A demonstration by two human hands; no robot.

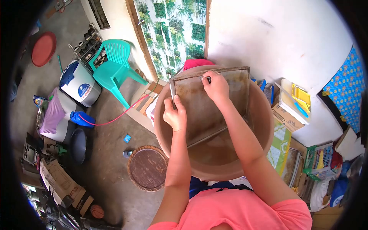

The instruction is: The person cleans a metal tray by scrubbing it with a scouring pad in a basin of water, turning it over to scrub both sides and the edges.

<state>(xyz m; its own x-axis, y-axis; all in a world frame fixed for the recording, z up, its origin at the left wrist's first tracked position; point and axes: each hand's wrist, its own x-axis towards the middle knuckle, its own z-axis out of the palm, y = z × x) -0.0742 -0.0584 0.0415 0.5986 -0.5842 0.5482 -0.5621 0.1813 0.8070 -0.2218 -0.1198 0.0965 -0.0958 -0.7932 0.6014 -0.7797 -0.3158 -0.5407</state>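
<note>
A framed rectangular panel (207,101) with a brown-stained face leans tilted inside a large round tan basin (264,142), its lower part near murky brown water. My left hand (175,114) grips the panel's left frame edge, thumb in front. Near the top edge, my right hand (216,87) is closed round a small dark and metallic object, pressed against the panel's face; what exactly it is cannot be made out.
Left of the basin are a green plastic chair (115,65), a round wooden top (148,168), a pink hose (126,111) and a black tub (78,145). Boxes with a white lid (287,101) and a green crate (319,163) stand at right.
</note>
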